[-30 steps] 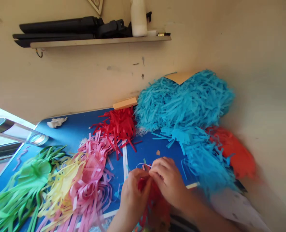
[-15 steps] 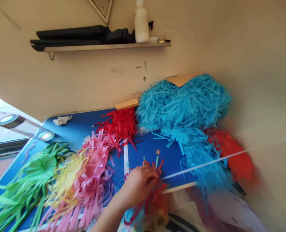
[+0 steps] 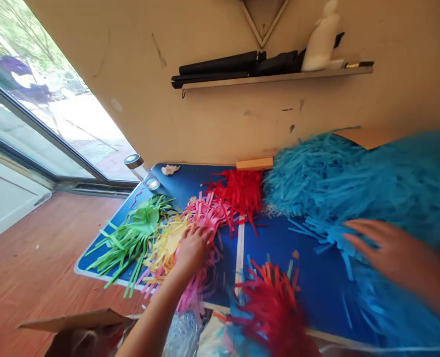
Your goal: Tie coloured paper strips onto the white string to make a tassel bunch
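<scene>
My left hand reaches over the pink paper fringe, its fingers spread at the border with the yellow fringe. Over on the right, my right hand is a little blurred, with thumb and fingers apart above the blue fringe. I cannot make out whether it touches the strips. Between the hands, a red fringe bundle with some blue and green strips hangs at the table's near edge, smeared by motion. Another red fringe lies farther back.
Green fringe lies at the left of the blue table, near a clear glass bottle. A wooden block rests against the wall. An open cardboard box is below left. Above, a shelf carries a white bottle.
My left hand has left the red bundle at the near edge and moved left onto the pink fringe. My right hand has come into view. The camera has turned left.
</scene>
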### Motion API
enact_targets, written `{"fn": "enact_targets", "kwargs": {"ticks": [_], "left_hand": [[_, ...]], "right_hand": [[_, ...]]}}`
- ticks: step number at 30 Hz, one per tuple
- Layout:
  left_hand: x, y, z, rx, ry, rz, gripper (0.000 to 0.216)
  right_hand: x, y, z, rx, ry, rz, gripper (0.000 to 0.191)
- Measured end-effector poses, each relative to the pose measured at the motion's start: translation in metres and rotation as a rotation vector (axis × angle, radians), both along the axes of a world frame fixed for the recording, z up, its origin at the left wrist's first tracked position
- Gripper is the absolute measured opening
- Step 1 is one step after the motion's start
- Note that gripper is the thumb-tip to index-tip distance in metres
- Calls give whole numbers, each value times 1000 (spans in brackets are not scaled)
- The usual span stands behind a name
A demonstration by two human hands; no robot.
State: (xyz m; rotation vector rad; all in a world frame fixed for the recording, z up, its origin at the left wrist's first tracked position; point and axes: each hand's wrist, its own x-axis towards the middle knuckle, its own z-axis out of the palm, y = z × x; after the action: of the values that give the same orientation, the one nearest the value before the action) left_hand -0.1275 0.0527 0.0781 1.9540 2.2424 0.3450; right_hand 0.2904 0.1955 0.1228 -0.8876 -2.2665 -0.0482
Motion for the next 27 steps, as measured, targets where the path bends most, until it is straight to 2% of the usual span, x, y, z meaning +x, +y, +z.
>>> {"fn": "enact_targets", "kwargs": {"ticks": [3,6,8,10,13,17,21,23,27], "left_hand": [[-30,-11,-10,-11,69,80,31],[-36,-27,-19,-24,107,127,29],[-37,-35,-24,-22,121,160,30],[-40,-40,-28,-9,126,178,30],[-46,-44,-31,4,122,192,24],[-51,-47,-33,-9,134,274,23],[-48,-52,-41,-20,179,302,30],[-46,-55,-47,-34,191,339,37],[-42,-61,-55,-72,191,429,47]], "right_hand": [[-96,-13,-26,-100,-189,273,25],[-201,-28,-51,-170,-345,503,21],[-255,-33,-65,-174,-415,478,21],[-291,-32,-78,-185,-445,456,21],[-319,-23,-89,-194,-464,468,21],[-337,-10,-92,-227,-481,419,23],[-357,-11,-90,-286,-473,372,49],[-370,-9,-90,-343,-452,279,51],[-389,17,-93,-499,-387,3,31]]}}
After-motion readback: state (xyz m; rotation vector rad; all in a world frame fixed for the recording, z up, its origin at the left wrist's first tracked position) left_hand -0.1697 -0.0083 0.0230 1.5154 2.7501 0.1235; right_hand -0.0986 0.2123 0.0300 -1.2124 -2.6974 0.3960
